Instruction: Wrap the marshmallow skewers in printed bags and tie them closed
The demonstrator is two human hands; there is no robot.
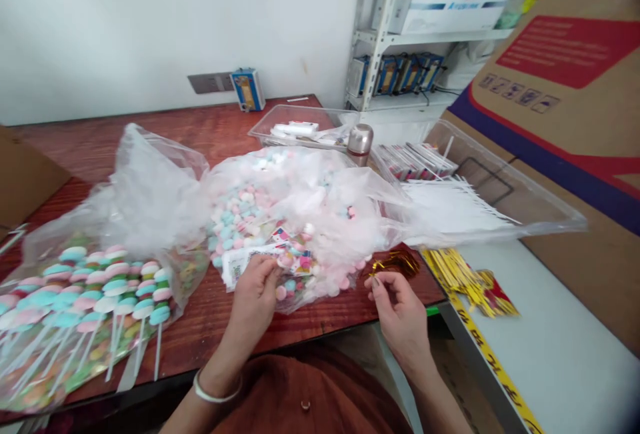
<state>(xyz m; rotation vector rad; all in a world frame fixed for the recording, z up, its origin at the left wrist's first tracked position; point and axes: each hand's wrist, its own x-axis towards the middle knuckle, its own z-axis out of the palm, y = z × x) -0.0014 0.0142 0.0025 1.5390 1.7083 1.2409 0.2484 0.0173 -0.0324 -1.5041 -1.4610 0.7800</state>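
From my remote seat I see the left hand point(255, 291) with thumb and fingers pinched on what looks like the edge of a small clear bag point(295, 284), which lies just right of those fingers with sweets inside. The right hand point(400, 311), well apart from the left, has its fingertips together on a thin gold tie point(373, 273); more gold ties point(404, 263) lie just beyond its knuckles. A big bag of sweets point(300, 187) spreads beyond both hands. I judge that a loosened left pinch could let sweets roll over the table point(210, 337) edge close by. The tie is so slim I could lose it, and the big bag's loose film might snag my right fingers.
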